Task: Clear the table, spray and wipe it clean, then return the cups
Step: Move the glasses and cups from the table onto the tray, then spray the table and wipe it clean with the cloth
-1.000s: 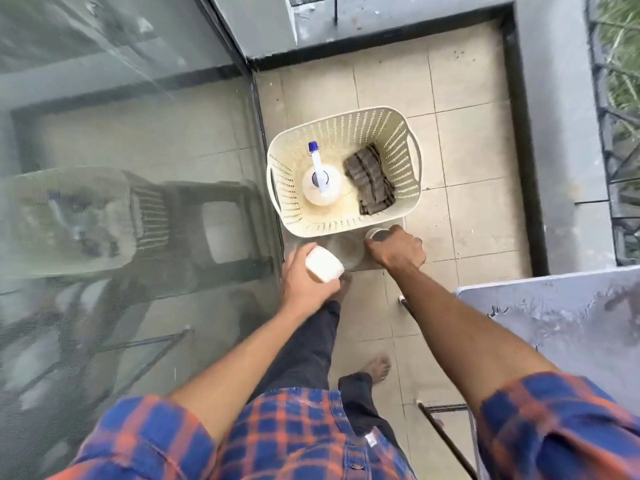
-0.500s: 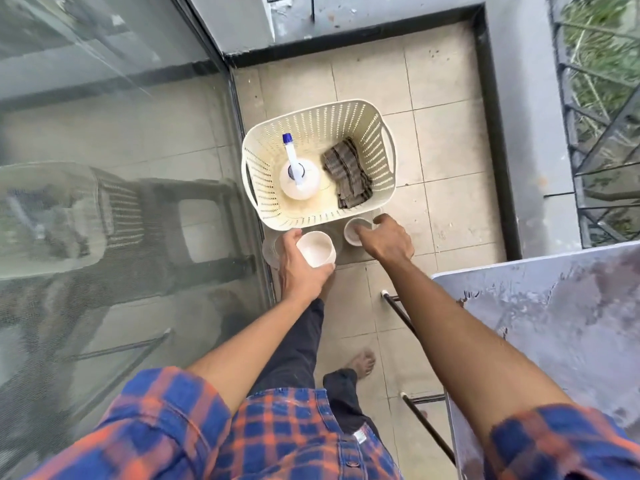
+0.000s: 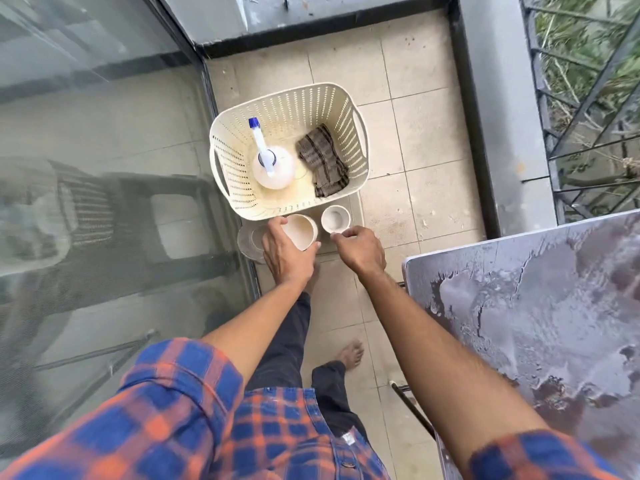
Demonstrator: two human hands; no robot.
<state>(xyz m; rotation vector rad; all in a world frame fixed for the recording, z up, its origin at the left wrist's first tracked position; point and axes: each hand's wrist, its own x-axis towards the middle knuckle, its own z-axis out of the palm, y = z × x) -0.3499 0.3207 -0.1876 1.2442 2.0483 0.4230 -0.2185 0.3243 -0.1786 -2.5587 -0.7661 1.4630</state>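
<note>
My left hand (image 3: 284, 252) grips a white cup (image 3: 301, 232) from its left side, low over the stool top in front of the basket. A smaller white cup (image 3: 335, 219) stands upright just right of it. The pinched fingertips of my right hand (image 3: 360, 252) are on this smaller cup's near rim. Behind the cups, a cream perforated basket (image 3: 225, 157) holds a spray bottle (image 3: 272, 168) with a blue nozzle and a folded striped cloth (image 3: 322, 161). The grey, stained table top (image 3: 519, 323) is at the right.
A clear glass dish (image 3: 246, 242) lies under my left hand at the stool's left edge. A glass door (image 3: 104, 168) runs along the left. A low grey wall (image 3: 498, 98) and a metal railing (image 3: 588, 116) close off the right. Tiled floor (image 3: 422, 126) surrounds the basket.
Both hands have brought the cups down in front of the basket. My left hand turned its cup mouth-up. My right hand has drawn back, so the small cup is now in full view.
</note>
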